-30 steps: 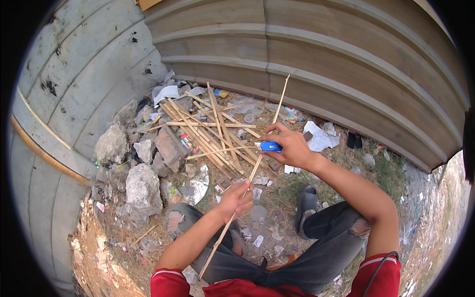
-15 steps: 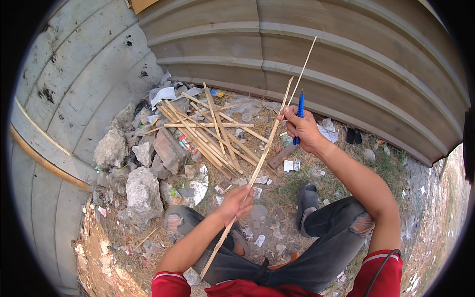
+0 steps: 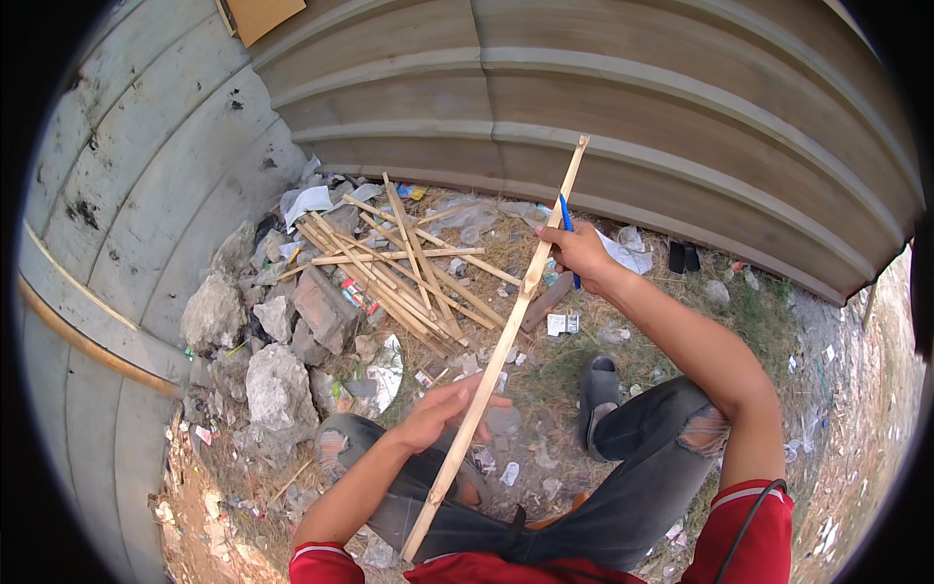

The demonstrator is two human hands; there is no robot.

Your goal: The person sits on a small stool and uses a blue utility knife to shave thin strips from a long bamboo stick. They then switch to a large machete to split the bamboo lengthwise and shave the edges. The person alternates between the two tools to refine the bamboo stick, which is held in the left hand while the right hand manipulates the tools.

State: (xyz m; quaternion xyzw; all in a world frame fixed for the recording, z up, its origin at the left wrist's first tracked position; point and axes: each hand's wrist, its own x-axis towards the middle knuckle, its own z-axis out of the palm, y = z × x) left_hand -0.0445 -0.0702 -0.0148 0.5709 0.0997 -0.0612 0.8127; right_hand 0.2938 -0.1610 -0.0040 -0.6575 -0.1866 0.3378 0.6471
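Note:
A long pale bamboo strip point(image 3: 501, 348) slants from near my lap up toward the metal wall, with knobbly joints along it. My right hand point(image 3: 584, 255) is closed around its upper part. In the same hand is a blue utility knife point(image 3: 565, 211), its handle showing above and below the fingers. Farther down, my left hand point(image 3: 436, 417) is behind the strip with its fingers stretched out, not wrapped round it. Whether the fingers touch the strip, I cannot tell. A criss-crossed pile of similar strips point(image 3: 418, 255) lies on the ground ahead.
Grey rocks point(image 3: 282, 384) and rubble lie left of the pile. A corrugated metal wall point(image 3: 632, 117) stands ahead, a pale grey wall point(image 3: 146, 165) at the left. Scraps of paper and plastic litter the dry grass. My bent knees and a dark sandal point(image 3: 598, 389) are below.
My left hand has opened from its grip on the strip. The strip has turned its broader face up and its top end sits higher. A thin sliver beside it no longer shows.

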